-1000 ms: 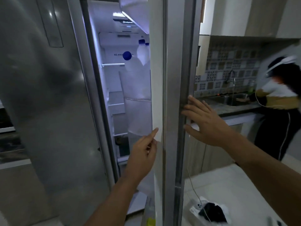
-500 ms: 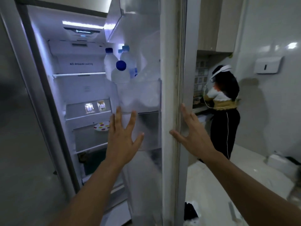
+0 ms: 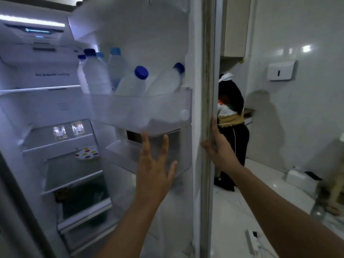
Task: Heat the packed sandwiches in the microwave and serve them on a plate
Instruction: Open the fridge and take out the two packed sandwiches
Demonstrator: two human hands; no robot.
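The fridge stands open, its lit inside on the left. The open fridge door runs down the middle of the view. My right hand grips the door's outer edge. My left hand is raised flat with fingers spread in front of the door's lower bin, holding nothing. On a middle shelf inside lies a packet with coloured dots; I cannot tell what is in it. No plate or microwave is in view.
Several frosted water bottles with blue caps fill the upper door bin. Another person stands behind the door at a counter. A white box and a power strip with a cable lie on the white floor at right.
The door has swung wider open and the inside has come into full view. My left hand left the door's edge and now hovers spread before the door bins. My right hand slid along the door's edge.
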